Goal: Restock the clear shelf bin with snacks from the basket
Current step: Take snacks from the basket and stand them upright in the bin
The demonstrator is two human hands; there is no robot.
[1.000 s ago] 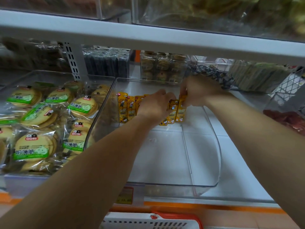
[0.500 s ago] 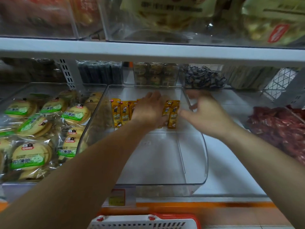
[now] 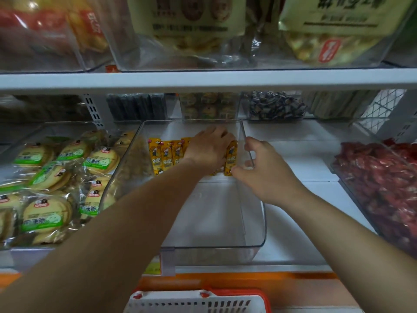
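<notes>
Green-labelled biscuit packs (image 3: 49, 181) fill the left bin. In the clear shelf bin (image 3: 252, 242), yellow snack packets (image 3: 167, 157) stand at the back under the flat, released left hand (image 3: 208, 147). The right hand (image 3: 266, 170) grasps the bin's right wall. The basket (image 3: 198, 301) sits below

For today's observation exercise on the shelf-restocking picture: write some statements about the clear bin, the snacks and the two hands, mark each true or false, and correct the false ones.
1. The yellow snack packets stand at the back of the clear bin. True.
2. The front of the bin is packed full. False: it is bare.
3. The left hand rests on the packets. True.
4. The right hand is down in the basket. False: it is at the bin's right wall.
5. The bin to the left holds red packets. False: green-labelled biscuits.
</notes>
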